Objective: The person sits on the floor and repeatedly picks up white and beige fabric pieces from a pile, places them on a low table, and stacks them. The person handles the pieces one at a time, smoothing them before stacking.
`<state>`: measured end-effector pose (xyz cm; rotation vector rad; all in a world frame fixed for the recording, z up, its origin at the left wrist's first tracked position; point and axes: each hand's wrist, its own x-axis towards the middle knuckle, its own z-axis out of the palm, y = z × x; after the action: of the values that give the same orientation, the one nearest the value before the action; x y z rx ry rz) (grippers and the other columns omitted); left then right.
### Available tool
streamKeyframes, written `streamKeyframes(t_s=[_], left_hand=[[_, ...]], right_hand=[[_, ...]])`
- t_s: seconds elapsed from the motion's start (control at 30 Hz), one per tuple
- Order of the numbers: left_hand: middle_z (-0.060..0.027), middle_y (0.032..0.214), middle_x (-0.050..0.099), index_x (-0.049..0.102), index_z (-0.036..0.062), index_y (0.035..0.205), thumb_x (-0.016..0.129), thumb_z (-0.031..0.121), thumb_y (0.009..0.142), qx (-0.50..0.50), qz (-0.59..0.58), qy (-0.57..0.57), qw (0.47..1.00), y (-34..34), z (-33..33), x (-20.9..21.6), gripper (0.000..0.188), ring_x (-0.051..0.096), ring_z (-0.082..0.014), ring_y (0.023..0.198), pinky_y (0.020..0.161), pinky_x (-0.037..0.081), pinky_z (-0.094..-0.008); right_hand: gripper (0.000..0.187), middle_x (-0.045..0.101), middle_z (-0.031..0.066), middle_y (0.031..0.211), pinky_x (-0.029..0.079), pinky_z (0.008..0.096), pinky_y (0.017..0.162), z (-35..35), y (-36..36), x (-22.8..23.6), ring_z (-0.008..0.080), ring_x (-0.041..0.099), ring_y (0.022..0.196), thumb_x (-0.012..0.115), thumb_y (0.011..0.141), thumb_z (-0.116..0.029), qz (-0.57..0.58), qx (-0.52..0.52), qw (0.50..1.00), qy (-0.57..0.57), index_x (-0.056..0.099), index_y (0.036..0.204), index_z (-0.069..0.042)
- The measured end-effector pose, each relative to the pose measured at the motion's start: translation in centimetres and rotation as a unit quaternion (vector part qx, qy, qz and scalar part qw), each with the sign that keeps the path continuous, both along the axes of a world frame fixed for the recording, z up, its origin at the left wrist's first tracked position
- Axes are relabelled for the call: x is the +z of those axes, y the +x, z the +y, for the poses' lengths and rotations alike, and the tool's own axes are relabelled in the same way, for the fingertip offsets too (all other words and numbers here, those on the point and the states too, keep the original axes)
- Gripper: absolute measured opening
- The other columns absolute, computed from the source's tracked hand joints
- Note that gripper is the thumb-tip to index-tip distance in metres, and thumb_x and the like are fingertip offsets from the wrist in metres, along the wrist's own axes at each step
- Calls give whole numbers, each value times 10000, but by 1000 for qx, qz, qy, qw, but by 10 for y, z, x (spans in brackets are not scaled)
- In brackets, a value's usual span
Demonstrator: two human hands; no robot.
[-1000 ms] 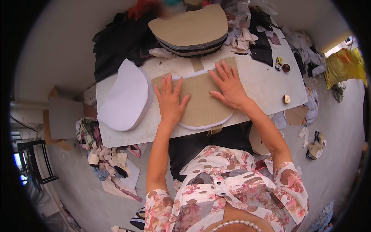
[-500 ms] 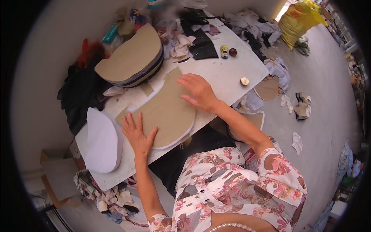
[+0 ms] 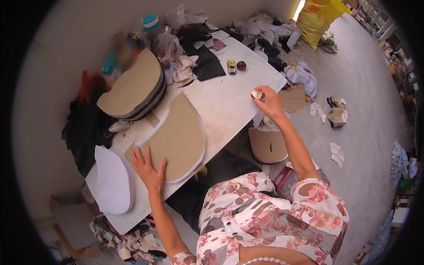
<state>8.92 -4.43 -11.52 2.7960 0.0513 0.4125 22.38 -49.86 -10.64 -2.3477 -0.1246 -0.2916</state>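
Spread flat with fingers apart, my left hand (image 3: 149, 172) presses on the left part of a tan curved panel (image 3: 183, 137). White material shows along the panel's edges. My right hand (image 3: 271, 105), out by the table's right edge, pinches a small whitish lump with a brownish side (image 3: 255, 94) between thumb and fingers; its exact kind is unclear. Left of the panel lies a white curved stack of pieces (image 3: 112, 181). Farther back is a thick stack of tan-topped curved panels (image 3: 132, 86) with dark layers beneath.
A toy car (image 3: 231, 66) and a dark red ball (image 3: 241, 66) sit on the white table (image 3: 221, 101). Black cloth (image 3: 210, 66) and scraps crowd its far end. More scraps (image 3: 338, 154) lie on the floor, with a yellow bag (image 3: 318, 22) beyond.
My right hand has left the tan panel, moved right and closed on the small whitish lump. The left hand stays on the panel. The whole view has shifted slightly.
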Motion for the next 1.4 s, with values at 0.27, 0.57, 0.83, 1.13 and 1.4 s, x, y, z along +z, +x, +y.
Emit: streamKeyframes(t_s=[0.27,0.57,0.83,1.13,1.4], left_hand=[[-145,1538,233,465,158,1382,673,425,767,1,2,9,1000,-2,7,-6,703,165,-385,1421,1094,121,-617],[-150,1528,262,449,145,1391,658,402,787,-20,-55,20,998,-2,14,-23,689,191,-378,1414,1102,114,-592],[-262,1456,321,484,96,1369,615,477,835,-42,-81,-212,973,8,25,-61,668,263,-439,1358,1098,172,-572],[-154,1526,262,478,136,1370,683,395,762,12,-13,-2,1000,-8,2,2,692,204,-381,1408,1106,122,-580],[-151,1521,272,512,152,1339,716,442,725,2,-28,-34,999,5,-6,7,709,200,-375,1411,1109,114,-590]], right_hand=[[777,615,178,1165,498,297,821,85,-78,161,192,612,1008,740,766,-47,141,496,677,524,308,1408,30],[790,628,232,1151,491,262,676,113,-114,259,197,624,905,681,873,-144,-9,740,453,497,193,1385,206],[820,677,226,1010,503,256,659,94,-110,262,159,660,808,768,796,-181,-62,700,521,485,293,1335,215],[728,616,280,1109,561,338,732,99,-113,235,301,688,884,771,772,-66,21,681,501,534,348,1309,183],[431,671,198,824,524,286,635,124,-85,222,249,677,719,716,845,-189,85,531,634,555,551,1126,94]])
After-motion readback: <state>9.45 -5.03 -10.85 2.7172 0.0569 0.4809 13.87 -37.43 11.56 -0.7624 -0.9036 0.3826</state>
